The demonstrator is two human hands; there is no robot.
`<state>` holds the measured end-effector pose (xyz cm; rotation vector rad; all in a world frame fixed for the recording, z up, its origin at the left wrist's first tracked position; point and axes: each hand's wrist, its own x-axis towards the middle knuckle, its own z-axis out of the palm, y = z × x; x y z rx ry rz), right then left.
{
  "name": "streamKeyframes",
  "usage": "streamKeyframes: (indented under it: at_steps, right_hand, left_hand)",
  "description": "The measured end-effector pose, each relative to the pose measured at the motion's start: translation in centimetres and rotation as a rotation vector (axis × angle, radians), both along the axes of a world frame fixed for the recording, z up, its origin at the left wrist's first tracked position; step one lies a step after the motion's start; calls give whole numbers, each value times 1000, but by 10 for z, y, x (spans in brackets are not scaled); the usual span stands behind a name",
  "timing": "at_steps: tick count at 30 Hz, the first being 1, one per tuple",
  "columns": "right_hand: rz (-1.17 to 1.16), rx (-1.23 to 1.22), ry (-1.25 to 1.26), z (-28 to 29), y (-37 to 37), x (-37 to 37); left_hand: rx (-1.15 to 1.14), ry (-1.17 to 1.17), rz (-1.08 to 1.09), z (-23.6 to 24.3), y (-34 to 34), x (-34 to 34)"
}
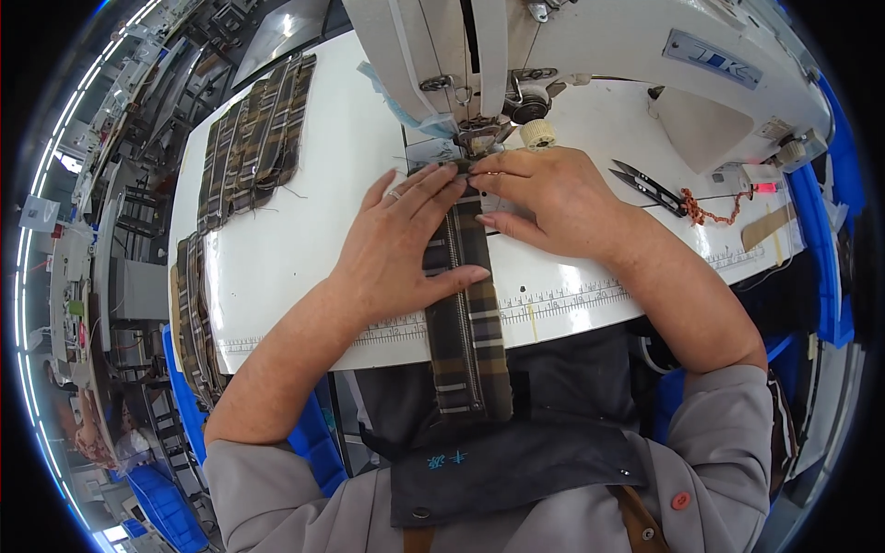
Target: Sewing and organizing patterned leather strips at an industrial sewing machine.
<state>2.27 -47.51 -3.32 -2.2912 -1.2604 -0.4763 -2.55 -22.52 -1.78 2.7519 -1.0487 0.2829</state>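
Observation:
A narrow plaid fabric strip with a metal zipper (pixel 468 341) runs from the sewing machine (pixel 608 46) toward me, its near end hanging past the table edge. Flat on the strip's left side lies my left hand (pixel 398 226), fingers stretched toward the needle area and thumb across the zipper. From the right, my right hand (pixel 553 198) has its fingertips at the strip's far end, close by the presser foot (pixel 481 138). Its thumb rests apart from the fingers, near the strip's edge. The fabric right under the foot is partly hidden by my fingers.
Plaid zipper strips (pixel 253 143) lie stacked on the white table (pixel 277 286) at the left, and more plaid pieces (pixel 195 313) hang beyond its left edge. Black thread snips (pixel 650 187) with an orange cord sit at the right. A printed ruler (pixel 590 300) follows the front edge.

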Motion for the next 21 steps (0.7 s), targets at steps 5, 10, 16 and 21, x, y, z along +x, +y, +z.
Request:
streamKeyframes:
  at_steps: [5,10,16,21]
  right_hand:
    - [-36,-6,17,2,1,-1]
    - [-87,-44,13,3,2,-2]
    - [-94,-60,32,3,2,-1]
    - [-86,-56,1,2,1,-1]
  left_hand:
    - [-82,24,-5,-5,-7,-1]
    - [-106,15,-16,-9,-5,7]
    - [-126,36,-26,-10,-4,9]
    - [-117,43,-26,-10,-5,10]
